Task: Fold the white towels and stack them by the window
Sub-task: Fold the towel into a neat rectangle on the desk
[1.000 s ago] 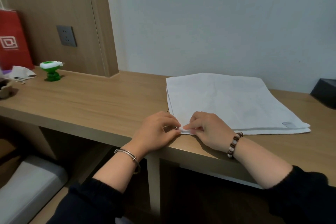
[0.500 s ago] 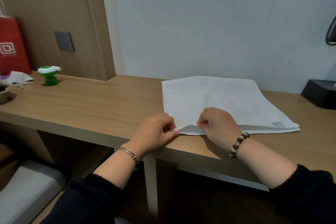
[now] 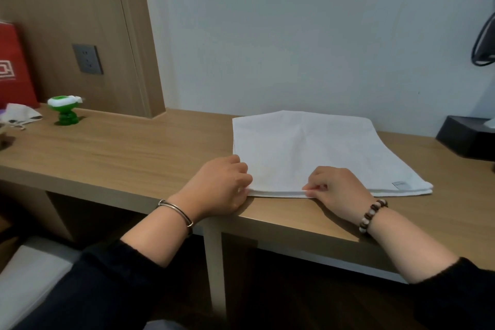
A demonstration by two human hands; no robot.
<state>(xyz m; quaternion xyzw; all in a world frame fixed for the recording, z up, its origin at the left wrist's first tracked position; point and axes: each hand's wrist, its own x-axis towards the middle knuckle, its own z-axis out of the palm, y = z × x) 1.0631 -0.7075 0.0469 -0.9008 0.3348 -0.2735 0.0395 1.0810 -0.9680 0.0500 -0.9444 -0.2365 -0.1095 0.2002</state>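
- White towel [image 3: 308, 153]: soft woven cloth, folded into a flat layered rectangle. It lies on our wood-grain desk [image 3: 134, 153] near the front edge, with a small grey label [image 3: 399, 184] at its near right corner.
- Left hand [image 3: 222, 187]: fingers curled, pinching the towel's near left corner; smooth metal bangle [image 3: 175, 210] on our wrist.
- Right hand [image 3: 337, 186]: thumb and fingertips pinching the layered near edge; round-bead bracelet [image 3: 372, 215] on our wrist.

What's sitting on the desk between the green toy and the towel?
Nothing. In the head view the stretch of wooden desktop between the green toy and the white towel is bare.
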